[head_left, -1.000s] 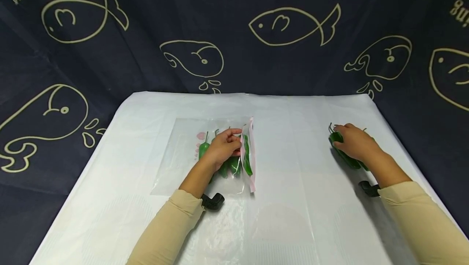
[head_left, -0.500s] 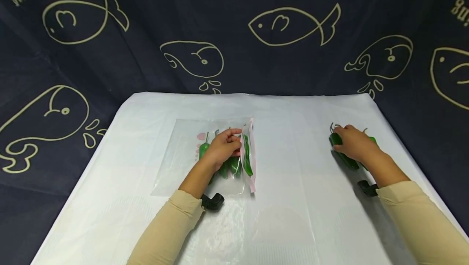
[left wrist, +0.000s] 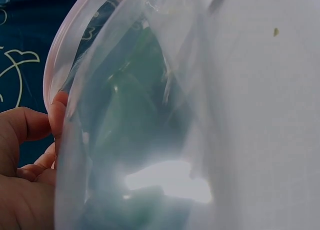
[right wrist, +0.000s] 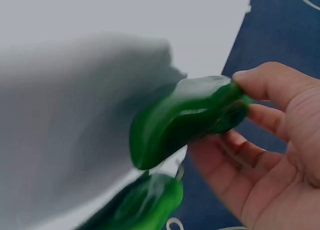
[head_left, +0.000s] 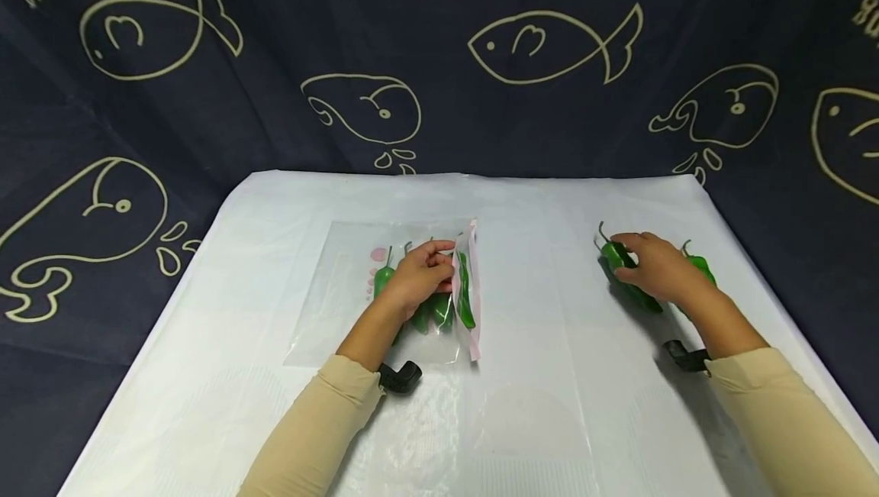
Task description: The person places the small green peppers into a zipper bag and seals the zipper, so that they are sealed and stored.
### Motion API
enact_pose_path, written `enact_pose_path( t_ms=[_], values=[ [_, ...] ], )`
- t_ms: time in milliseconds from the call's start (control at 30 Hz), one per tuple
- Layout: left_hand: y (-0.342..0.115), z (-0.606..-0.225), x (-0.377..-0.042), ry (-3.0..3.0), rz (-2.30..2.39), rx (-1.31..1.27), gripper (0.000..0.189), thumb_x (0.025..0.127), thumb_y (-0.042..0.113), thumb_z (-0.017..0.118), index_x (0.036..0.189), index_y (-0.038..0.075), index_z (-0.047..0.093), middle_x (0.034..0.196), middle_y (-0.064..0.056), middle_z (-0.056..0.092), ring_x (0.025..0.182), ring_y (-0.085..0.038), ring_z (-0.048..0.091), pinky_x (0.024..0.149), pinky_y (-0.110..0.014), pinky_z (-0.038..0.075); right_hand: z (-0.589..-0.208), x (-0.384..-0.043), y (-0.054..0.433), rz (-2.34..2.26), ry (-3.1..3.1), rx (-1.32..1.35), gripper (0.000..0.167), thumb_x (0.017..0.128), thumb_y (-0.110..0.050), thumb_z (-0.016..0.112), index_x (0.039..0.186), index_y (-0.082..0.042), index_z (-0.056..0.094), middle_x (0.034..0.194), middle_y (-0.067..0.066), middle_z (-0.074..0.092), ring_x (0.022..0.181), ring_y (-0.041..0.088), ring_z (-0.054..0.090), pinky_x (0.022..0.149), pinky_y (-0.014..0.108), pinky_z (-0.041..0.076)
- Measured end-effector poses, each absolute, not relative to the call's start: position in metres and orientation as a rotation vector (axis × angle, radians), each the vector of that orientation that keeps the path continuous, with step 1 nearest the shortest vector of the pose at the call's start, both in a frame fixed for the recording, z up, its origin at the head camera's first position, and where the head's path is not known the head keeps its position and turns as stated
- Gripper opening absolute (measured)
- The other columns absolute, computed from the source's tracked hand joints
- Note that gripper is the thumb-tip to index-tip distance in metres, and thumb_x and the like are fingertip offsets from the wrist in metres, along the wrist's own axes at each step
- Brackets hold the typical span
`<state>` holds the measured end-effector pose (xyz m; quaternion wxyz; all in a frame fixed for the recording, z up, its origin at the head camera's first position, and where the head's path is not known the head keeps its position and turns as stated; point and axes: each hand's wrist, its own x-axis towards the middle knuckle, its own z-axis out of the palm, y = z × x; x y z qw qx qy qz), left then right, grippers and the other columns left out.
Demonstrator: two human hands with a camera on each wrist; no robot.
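My left hand [head_left: 417, 277] pinches the edge of a clear zip bag [head_left: 319, 291] lying on the left of the table. Its pink-edged mouth faces right, and several green peppers [head_left: 383, 279] show through the plastic. In the left wrist view, thumb and fingertips meet at the rim of the bag [left wrist: 75, 135]. Over on the right, my right hand [head_left: 662, 272] grips a green pepper [right wrist: 175, 120] near its stem end, the thumb on one side and fingers on the other. Another green pepper [head_left: 702, 265] lies just right of that hand, partly hidden by the wrist.
A white cover [head_left: 536, 253] spreads over the table, with the bag and loose peppers on opposite sides. Behind the table hangs a dark blue cloth [head_left: 439, 130] printed with fish and whales. Black wrist mounts [head_left: 400, 377] sit on both forearms.
The right hand has shifted slightly left with its pepper, away from the other pepper, which now shows more. The left hand and bag have stayed put.
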<state>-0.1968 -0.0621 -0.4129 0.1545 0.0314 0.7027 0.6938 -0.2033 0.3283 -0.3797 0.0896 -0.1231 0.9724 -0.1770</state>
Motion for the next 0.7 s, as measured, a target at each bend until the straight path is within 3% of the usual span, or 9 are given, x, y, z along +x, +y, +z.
enact_pose_path(
  t_ms=[233,700],
  values=[
    [-0.062,-0.410,-0.198,2.013,1.976,0.097,0.049,0.092,-0.004,0.054,0.141,-0.001,0.049,0.097,-0.008,0.059,0.072,-0.014,0.058,0.067,-0.024,0.056,-0.373,-0.197,0.303,-0.769,2.885,-0.413,0.061,0.091,-0.013,0.069,0.145,0.002,0.043,0.127,0.031,0.053,0.104,0.045,0.060,0.074,0.048,0.056],
    [-0.061,-0.411,-0.197,2.030,1.973,0.095,0.048,0.092,-0.005,0.054,0.140,-0.001,0.050,0.098,-0.009,0.060,0.072,-0.015,0.058,0.066,-0.024,0.056,-0.369,-0.187,0.272,-0.869,2.866,-0.538,0.059,0.091,-0.013,0.071,0.143,0.000,0.047,0.132,0.025,0.053,0.098,0.035,0.065,0.075,0.045,0.056]
  ],
)
